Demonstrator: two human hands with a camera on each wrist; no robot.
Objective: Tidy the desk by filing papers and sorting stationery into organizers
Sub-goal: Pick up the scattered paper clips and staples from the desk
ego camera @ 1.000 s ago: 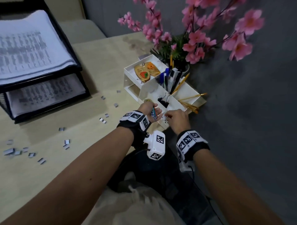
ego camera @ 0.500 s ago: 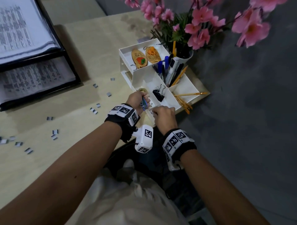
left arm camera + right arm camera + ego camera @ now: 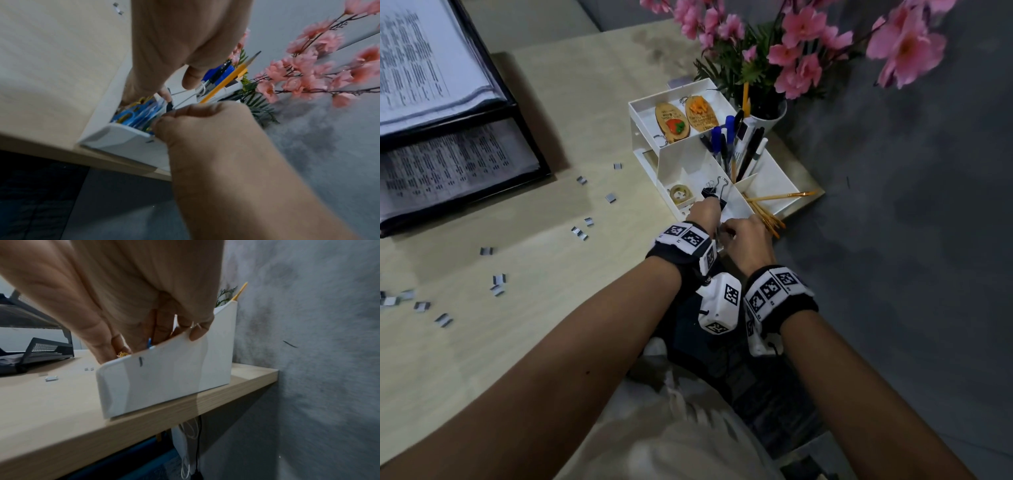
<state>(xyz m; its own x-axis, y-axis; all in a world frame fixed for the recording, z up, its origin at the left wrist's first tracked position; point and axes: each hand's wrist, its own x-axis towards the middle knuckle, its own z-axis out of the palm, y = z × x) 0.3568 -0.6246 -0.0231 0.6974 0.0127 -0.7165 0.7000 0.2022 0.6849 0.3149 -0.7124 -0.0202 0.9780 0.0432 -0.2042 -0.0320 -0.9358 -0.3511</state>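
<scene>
A white desk organizer (image 3: 690, 161) stands at the desk's near right corner. Both hands reach into its front compartment (image 3: 123, 138), which holds blue and yellow paper clips (image 3: 139, 112). My left hand (image 3: 703, 214) dips its fingertips (image 3: 164, 95) among the clips, beside a black binder clip (image 3: 714, 196); its grip is hidden. My right hand (image 3: 734, 233) is curled over the front wall (image 3: 164, 378), and a blue clip (image 3: 149, 342) shows between its fingers (image 3: 160, 331).
The organizer also holds pens (image 3: 726, 137), loose pencils (image 3: 767, 216), wooden key tags (image 3: 671, 123) and a tape roll (image 3: 679, 193). Staple strips (image 3: 582, 233) lie scattered on the desk. A black paper tray (image 3: 527, 137) stands at the left and a flower vase (image 3: 774, 114) behind. A grey wall is at the right.
My left hand, which held a blue clip above the organizer, has sunk into the front compartment. The right hand has stayed at the front wall. The head view has tilted.
</scene>
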